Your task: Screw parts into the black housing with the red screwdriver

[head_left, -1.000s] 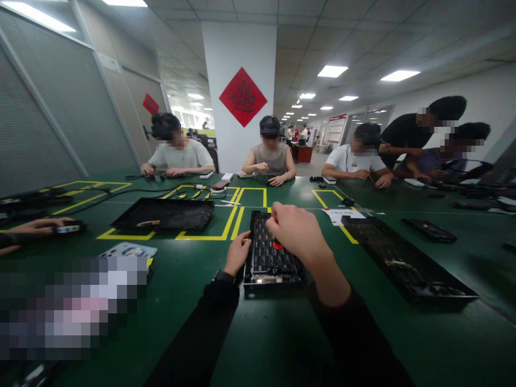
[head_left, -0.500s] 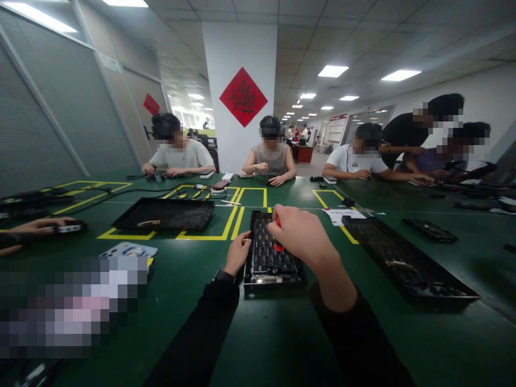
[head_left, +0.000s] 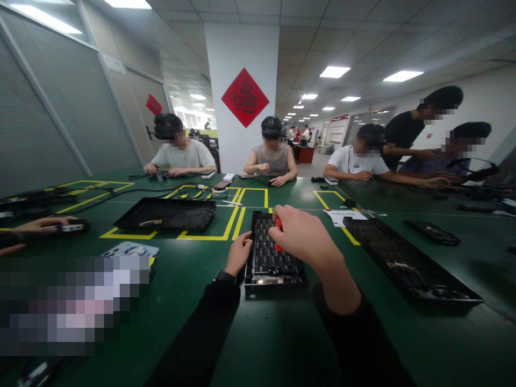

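Note:
In front of me on the table lies a long black plastic case (head_left: 263, 239) with rows of small moulded compartments and a metallic strip near its close end. My left hand (head_left: 237, 253) grips the case's left edge between thumb and fingers. Above the case, my right hand (head_left: 303, 236) is closed around the red handle of a screwdriver (head_left: 278, 248), held upright over the inside. The screwdriver's tip is too dark to make out, and my right hand covers the far right part of the case.
A black tray (head_left: 169, 210) lies left; another long black tray (head_left: 411, 263) and a small black part (head_left: 431, 232) lie right. A phone (head_left: 131, 249) is on the near left. Beyond a paper sheet (head_left: 342, 216), people sit across the green table. At far left is another person's hand (head_left: 44, 226).
The view has shifted very slightly. My right hand stays on the screwdriver with its wrist turned a little; my left hand keeps its place on the case.

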Motion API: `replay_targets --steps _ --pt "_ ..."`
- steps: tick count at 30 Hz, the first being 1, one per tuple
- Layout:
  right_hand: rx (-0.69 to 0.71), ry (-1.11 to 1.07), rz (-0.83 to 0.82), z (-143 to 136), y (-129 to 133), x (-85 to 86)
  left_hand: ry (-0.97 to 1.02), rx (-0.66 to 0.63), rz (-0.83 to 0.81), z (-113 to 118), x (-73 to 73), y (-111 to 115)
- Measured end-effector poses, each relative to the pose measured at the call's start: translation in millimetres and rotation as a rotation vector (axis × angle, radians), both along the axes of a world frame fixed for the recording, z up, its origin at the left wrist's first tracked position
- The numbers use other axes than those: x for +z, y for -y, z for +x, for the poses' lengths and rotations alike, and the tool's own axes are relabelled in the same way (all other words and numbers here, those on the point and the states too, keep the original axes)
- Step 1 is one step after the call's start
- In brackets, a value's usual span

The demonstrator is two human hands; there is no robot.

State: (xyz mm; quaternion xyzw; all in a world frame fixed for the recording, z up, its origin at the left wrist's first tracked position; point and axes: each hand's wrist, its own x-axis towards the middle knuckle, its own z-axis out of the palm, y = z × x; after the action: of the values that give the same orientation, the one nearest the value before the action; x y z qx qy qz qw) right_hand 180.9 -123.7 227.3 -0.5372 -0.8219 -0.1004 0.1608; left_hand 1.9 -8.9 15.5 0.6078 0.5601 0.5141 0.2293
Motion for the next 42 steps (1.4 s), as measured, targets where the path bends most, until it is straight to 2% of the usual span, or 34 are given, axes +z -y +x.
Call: replay_targets --steps 7,14,20,26,37,42 --pt "-0.045 0.001 0.002 -0.9 0.2 0.3 0.008 -0.002 -0.005 0.5 1.1 0.7" --pt "0.067 0.017 0.032 -1.1 3.0 -0.2 0.015 -0.002 0.007 0.4 0.4 0.8" --pt "0.028 0.037 0.010 -4.9 2.3 0.5 0.021 0.014 -0.016 1.5 2.4 1.3" --pt "0.110 0.013 0.046 -5.2 2.1 -0.3 -0.019 0.008 0.010 1.4 3.3 3.3" --pt "0.049 0.000 0.024 -3.7 1.1 0.2 -0.006 0.002 -0.016 1.4 3.2 2.5" --pt "-0.048 -0.036 0.040 -1.8 -8.6 -3.6 0.013 0.003 -0.024 1.8 4.1 3.3"
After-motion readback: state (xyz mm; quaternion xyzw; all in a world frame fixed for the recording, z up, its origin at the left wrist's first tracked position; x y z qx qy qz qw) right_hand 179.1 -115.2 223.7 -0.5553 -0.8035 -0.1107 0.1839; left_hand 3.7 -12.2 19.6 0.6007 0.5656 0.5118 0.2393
